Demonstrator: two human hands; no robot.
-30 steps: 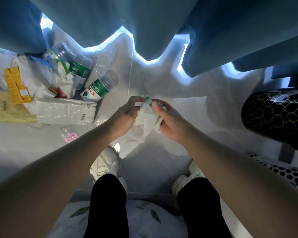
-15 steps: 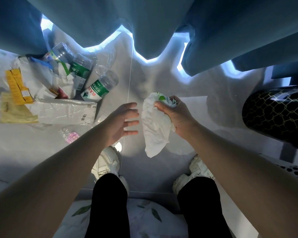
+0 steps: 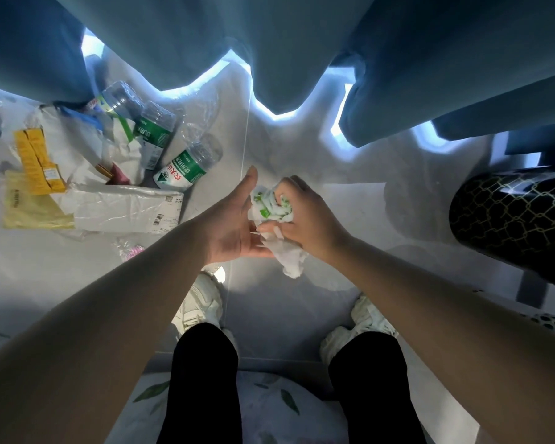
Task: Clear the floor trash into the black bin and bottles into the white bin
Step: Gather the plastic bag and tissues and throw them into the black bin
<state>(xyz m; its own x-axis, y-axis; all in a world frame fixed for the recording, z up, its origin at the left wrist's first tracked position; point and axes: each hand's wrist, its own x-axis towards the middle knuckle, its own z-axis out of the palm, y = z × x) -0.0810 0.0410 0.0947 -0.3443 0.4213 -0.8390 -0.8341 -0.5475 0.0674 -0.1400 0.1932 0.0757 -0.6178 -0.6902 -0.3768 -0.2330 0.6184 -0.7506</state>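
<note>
White crumpled wrapper [image 3: 274, 216] — right hand [image 3: 305, 216] clutching, left hand [image 3: 234, 225] flat alongside

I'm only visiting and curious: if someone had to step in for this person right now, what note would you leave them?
Right hand grips a crumpled white-and-green wad; left hand is open, flat against it.
Black bin is at the right; the white one is not in view.
Three bottles lie on the floor at the left, among yellow packets, a white bag and a pink wrapper.
Done: wad picked up, not yet binned.
Left: bin the wad, then the other trash, then the bottles.
</note>
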